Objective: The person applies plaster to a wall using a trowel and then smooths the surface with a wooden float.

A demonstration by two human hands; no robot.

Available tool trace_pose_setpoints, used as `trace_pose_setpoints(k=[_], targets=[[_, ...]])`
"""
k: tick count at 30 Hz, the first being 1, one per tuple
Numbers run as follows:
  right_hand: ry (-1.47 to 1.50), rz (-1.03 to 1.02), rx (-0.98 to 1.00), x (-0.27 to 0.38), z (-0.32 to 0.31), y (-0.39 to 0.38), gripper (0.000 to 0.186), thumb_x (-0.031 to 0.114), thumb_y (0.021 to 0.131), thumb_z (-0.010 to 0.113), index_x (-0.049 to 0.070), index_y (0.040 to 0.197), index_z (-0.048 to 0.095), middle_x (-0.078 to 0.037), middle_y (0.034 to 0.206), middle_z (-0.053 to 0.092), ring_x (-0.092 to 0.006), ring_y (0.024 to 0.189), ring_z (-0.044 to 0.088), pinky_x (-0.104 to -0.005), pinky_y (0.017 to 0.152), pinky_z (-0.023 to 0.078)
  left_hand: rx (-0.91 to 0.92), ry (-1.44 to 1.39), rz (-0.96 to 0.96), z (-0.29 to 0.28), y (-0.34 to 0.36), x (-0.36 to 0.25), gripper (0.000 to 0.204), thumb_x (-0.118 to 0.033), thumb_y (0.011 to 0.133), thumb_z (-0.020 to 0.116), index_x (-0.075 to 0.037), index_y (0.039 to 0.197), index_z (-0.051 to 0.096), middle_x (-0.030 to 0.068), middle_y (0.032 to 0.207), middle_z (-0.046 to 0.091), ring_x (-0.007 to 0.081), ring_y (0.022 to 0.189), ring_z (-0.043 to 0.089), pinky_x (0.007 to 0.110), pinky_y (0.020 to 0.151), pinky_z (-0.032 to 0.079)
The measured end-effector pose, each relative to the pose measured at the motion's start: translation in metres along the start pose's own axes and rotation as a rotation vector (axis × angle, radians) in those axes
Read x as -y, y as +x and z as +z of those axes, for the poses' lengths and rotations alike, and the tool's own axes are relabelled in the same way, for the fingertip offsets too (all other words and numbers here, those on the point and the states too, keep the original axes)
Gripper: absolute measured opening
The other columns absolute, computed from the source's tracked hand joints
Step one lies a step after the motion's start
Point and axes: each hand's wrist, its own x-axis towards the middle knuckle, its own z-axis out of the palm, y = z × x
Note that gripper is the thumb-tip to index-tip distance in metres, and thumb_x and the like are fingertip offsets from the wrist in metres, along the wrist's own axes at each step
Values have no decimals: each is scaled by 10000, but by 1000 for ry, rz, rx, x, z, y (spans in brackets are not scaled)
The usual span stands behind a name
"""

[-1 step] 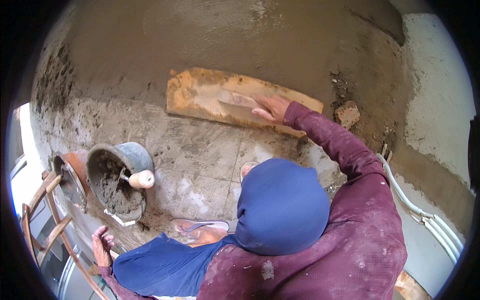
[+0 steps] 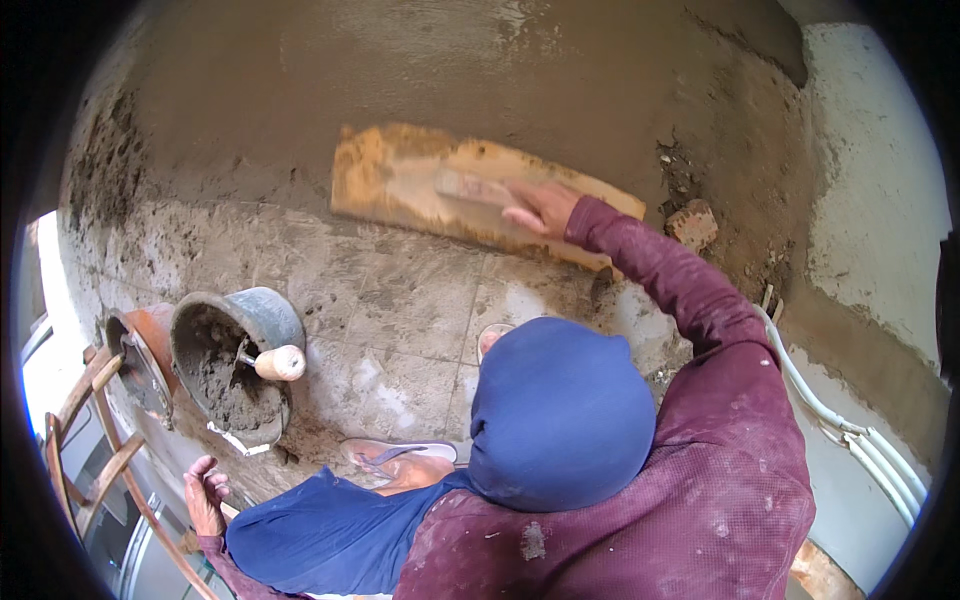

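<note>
My right hand (image 2: 535,205) grips the handle (image 2: 470,188) of a long, mortar-stained yellow float (image 2: 380,175), which lies against a band of wet brown mortar (image 2: 480,80). My left hand (image 2: 205,485) is beside my blue-clad knee (image 2: 320,530), fingers loosely curled and apart, holding nothing that I can see. Near it stands a grey bucket (image 2: 265,308) of mortar, with a wooden-handled trowel (image 2: 280,362) in it. The float and hand are slightly blurred.
An orange bucket (image 2: 150,325) and a wooden ladder-like frame (image 2: 110,470) are at the left. A broken brick (image 2: 692,225) is beside the float. White pipes (image 2: 870,450) run along the right wall. My sandalled foot (image 2: 405,460) rests on dirty tiles (image 2: 400,300).
My right hand and the float have shifted slightly upward in the picture, the float's left end most. The buckets and my left hand look unchanged.
</note>
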Motion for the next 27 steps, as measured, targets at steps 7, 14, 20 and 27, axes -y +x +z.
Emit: trace_pose_setpoints(k=[7,14,20,27], targets=[[-230,98,-531,-154,-111,40,537,440,868,475,43,1229,477,-196,1177,541,-332,1105,508,-390,935,395,6,-48,22,2,6,-4,610,-555,896,355,-23,1165,482,95,1090,542,107,737,565,204,558,463],[-74,148,-478,-116,-150,9,593,469,853,471,66,1284,417,-184,1300,430,-331,1193,412,-398,990,331,-44,-70,-59,-7,-1,-1,590,-548,902,352,-38,1164,488,68,1049,549,104,726,558,201,567,457],[244,-311,-401,26,17,43,488,307,919,362,187,1384,275,-165,1337,395,-343,1180,430,-441,1025,315,32,79,5,38,32,-44,560,-531,912,352,-45,1134,519,62,1042,566,105,721,564,220,566,463],[322,-13,-303,-9,-73,47,527,320,925,315,239,1420,153,-161,1427,268,-290,989,574,-378,763,515,56,64,-1,40,38,-39,576,-544,907,340,-35,1102,527,73,999,582,122,690,576,233,534,472]])
